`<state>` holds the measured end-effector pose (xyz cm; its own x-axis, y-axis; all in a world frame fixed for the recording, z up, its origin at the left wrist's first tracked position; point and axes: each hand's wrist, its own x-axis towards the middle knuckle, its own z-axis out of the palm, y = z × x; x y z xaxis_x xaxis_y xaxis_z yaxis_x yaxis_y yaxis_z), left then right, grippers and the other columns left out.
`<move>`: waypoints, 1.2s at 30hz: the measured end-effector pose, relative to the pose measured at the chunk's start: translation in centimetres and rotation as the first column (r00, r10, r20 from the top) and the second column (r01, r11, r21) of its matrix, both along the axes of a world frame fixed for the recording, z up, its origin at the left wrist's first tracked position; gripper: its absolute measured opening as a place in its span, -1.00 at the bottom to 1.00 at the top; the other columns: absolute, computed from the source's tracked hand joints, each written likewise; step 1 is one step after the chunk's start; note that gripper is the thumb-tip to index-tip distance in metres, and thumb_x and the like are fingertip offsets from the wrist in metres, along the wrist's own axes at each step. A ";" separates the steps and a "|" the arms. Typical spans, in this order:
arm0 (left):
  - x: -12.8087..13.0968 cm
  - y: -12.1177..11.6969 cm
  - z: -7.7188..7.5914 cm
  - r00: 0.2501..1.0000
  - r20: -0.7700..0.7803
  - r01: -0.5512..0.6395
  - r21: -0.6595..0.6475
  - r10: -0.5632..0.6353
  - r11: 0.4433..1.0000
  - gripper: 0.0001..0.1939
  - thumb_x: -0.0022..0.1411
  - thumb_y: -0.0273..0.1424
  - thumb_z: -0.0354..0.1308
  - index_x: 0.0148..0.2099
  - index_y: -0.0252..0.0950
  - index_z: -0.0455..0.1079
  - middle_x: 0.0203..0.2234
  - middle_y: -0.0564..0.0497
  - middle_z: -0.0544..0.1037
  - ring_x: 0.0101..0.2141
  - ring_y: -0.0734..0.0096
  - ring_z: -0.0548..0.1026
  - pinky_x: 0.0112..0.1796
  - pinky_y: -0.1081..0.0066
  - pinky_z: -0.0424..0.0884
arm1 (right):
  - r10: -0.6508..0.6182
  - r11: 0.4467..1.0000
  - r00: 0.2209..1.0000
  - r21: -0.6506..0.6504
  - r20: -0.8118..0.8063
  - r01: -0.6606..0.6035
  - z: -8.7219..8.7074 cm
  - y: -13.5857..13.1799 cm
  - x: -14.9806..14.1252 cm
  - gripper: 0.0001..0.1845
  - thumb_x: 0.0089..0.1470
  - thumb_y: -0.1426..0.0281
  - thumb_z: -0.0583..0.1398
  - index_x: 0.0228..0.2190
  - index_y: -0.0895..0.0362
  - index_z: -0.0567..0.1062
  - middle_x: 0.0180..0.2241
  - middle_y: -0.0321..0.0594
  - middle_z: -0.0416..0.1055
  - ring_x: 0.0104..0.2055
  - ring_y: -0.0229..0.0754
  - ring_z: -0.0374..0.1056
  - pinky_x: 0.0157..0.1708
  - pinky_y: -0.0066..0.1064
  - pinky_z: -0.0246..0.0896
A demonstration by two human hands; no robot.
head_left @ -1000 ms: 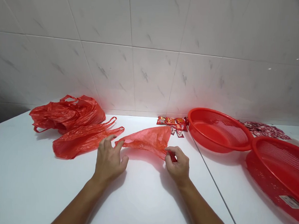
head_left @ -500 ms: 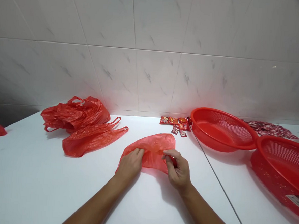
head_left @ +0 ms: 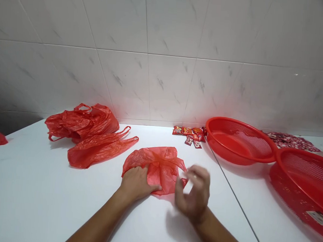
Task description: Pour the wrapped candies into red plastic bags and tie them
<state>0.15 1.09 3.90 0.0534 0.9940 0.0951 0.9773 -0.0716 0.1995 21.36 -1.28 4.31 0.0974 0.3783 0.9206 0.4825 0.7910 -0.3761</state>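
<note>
Currently, the red bag (head_left: 165, 172) lies right of the bag pile (head_left: 90, 122) and nearer the person, long axis crosswise. The left hand (head_left: 136, 181), thumb spread wide, rests on its pile-side end; the blurred right hand (head_left: 193, 196) is curled by the far end, grip unclear.

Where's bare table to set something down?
The white table is bare left of the left hand, in front of the left-side bags; also between those bags and the small packets, behind the handled bag. Crowded: back right, where two red baskets sit beside the packets.
</note>
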 end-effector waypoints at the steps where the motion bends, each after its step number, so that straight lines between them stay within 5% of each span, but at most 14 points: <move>1: 0.1 0.0 -0.2 1.000 -0.024 -0.001 -0.012 0.000 1.000 -0.30 -0.03 0.13 0.36 -0.06 -0.35 0.53 -0.32 -0.31 0.64 -0.15 -0.36 0.62 -0.13 -0.06 0.48 | 0.133 0.987 0.987 0.075 0.094 -0.140 -0.1 -1.2 -0.8 -0.49 0.08 0.58 0.22 0.03 -0.09 0.44 -0.17 -0.14 0.40 -0.18 -0.05 0.42 -0.25 -0.21 0.47; 3: 0.3 -0.2 -0.6 0.996 -0.081 0.019 -0.040 -0.022 0.999 -0.26 0.00 0.14 0.34 0.01 -0.38 0.53 -0.25 -0.36 0.64 -0.12 -0.38 0.62 -0.10 -0.07 0.48 | 0.377 0.911 0.874 0.048 0.306 -0.410 -0.6 -3.1 -2.9 -0.56 0.09 0.56 0.19 -0.03 -0.07 0.48 -0.19 -0.15 0.45 -0.25 -0.09 0.44 -0.27 -0.25 0.49; 5: 0.4 -0.4 -0.8 0.992 -0.080 0.092 -0.040 -0.095 0.995 -0.42 0.10 -0.02 0.32 0.00 -0.37 0.54 -0.24 -0.35 0.65 -0.13 -0.33 0.62 -0.09 -0.03 0.49 | 0.474 0.880 0.802 -0.158 0.363 -0.448 -1.5 -3.5 -5.0 -0.58 0.07 0.56 0.17 -0.05 0.01 0.51 -0.10 -0.06 0.47 -0.16 -0.03 0.47 -0.17 -0.19 0.51; 7: 0.3 -0.6 -0.8 0.980 -0.065 0.183 -0.055 -0.186 0.982 -0.68 0.16 -0.26 0.25 -0.07 -0.30 0.56 -0.26 -0.26 0.67 -0.17 -0.18 0.64 -0.10 0.05 0.50 | 0.448 0.876 0.833 -0.345 0.325 -0.337 -2.3 -2.3 -6.4 -0.61 0.09 0.56 0.14 -0.05 0.11 0.51 0.00 0.05 0.46 -0.03 0.05 0.47 -0.05 -0.12 0.50; 9: 0.1 -0.8 -0.7 0.968 -0.038 0.244 -0.068 -0.247 0.967 -0.72 0.17 -0.37 0.19 -0.07 -0.25 0.56 -0.21 -0.20 0.69 -0.16 -0.09 0.65 -0.08 0.08 0.51 | 0.364 0.858 0.881 -0.478 0.303 -0.190 -3.0 -0.3 -6.4 -0.69 0.12 0.55 0.14 -0.11 0.14 0.53 0.02 0.07 0.45 -0.01 0.07 0.46 0.00 -0.08 0.48; 13: -0.2 -1.3 -0.1 0.946 0.068 0.323 -0.090 -0.318 0.942 -0.21 0.10 -0.18 0.30 0.37 -0.26 0.33 0.26 -0.26 0.49 0.15 -0.16 0.54 0.05 0.04 0.51 | 0.216 0.740 0.911 -0.668 0.351 0.082 -3.3 2.9 -3.7 -0.70 0.15 0.52 0.18 -0.09 0.11 0.55 0.07 0.07 0.42 0.00 0.09 0.46 0.01 -0.04 0.46; 15: -0.3 -1.5 0.1 0.923 0.101 0.383 -0.130 -0.372 0.915 0.01 0.01 -0.17 0.37 0.49 -0.19 0.17 0.42 -0.21 0.27 0.21 -0.15 0.50 0.04 0.07 0.53 | 0.178 0.678 0.906 -0.716 0.384 0.170 -3.0 3.4 -2.2 -0.52 0.14 0.48 0.23 0.12 0.11 0.50 0.18 0.13 0.35 0.09 0.16 0.44 0.03 -0.03 0.44; 17: -0.2 -1.8 0.4 0.903 0.111 0.427 -0.131 -0.415 0.895 -0.02 -0.02 -0.21 0.40 0.46 -0.11 0.23 0.46 -0.15 0.19 0.16 -0.14 0.55 -0.04 0.10 0.57 | 0.190 0.616 0.889 -0.756 0.416 0.222 -2.5 3.4 -1.1 -0.25 0.06 0.42 0.32 0.29 0.08 0.38 0.27 0.17 0.26 0.16 0.25 0.40 0.04 0.00 0.42; 22: 0.4 -2.0 1.4 0.903 0.097 0.426 -0.055 -0.420 0.903 -0.46 -0.08 -0.20 0.43 0.02 -0.11 0.58 0.22 -0.14 0.53 0.10 -0.20 0.57 -0.08 0.06 0.57 | 0.331 0.417 0.850 -0.871 0.411 0.258 -2.3 4.0 0.4 0.40 -0.29 0.26 0.54 0.48 -0.01 0.04 0.48 0.16 -0.09 0.47 0.36 -0.01 0.28 0.10 0.17; 25: 0.5 -1.8 1.8 0.917 0.078 0.396 -0.065 -0.390 0.916 -0.67 -0.10 -0.15 0.45 -0.26 -0.16 0.61 0.06 -0.17 0.64 0.05 -0.24 0.59 -0.03 -0.01 0.55 | 0.439 0.308 0.823 -0.921 0.360 0.239 -2.8 4.7 1.1 0.54 -0.38 0.23 0.57 0.50 -0.04 -0.06 0.52 0.19 -0.28 0.54 0.33 -0.22 0.33 0.10 0.06; 28: 0.2 -1.4 1.6 0.928 0.067 0.372 -0.063 -0.368 0.926 -0.72 -0.09 -0.15 0.46 -0.36 -0.19 0.58 0.12 -0.20 0.61 0.12 -0.28 0.55 0.03 -0.06 0.53 | 0.503 0.288 0.786 -0.927 0.361 0.242 -3.1 5.1 1.6 0.54 -0.37 0.23 0.58 0.51 -0.01 -0.07 0.53 0.24 -0.36 0.54 0.36 -0.25 0.34 0.12 0.02; 32: -0.3 -0.8 1.1 0.927 0.119 0.354 0.024 -0.355 0.935 -0.68 0.13 -0.21 0.37 -0.07 -0.19 0.58 0.08 -0.14 0.64 0.07 -0.11 0.60 0.01 0.02 0.55 | 0.518 0.302 0.757 -0.913 0.399 0.275 -2.9 4.9 1.6 0.52 -0.34 0.26 0.57 0.51 0.00 -0.07 0.52 0.27 -0.37 0.52 0.42 -0.18 0.34 0.13 0.01; 36: 0.0 -0.5 0.6 0.892 0.207 0.347 0.258 -0.402 0.902 -0.73 0.42 -0.33 0.12 0.10 -0.18 0.50 0.02 -0.06 0.67 -0.02 0.16 0.63 -0.01 0.18 0.56 | 0.515 0.299 0.742 -0.901 0.429 0.313 -2.5 4.7 1.2 0.55 -0.33 0.24 0.58 0.51 -0.09 -0.13 0.53 0.25 -0.45 0.51 0.51 -0.26 0.33 0.19 0.01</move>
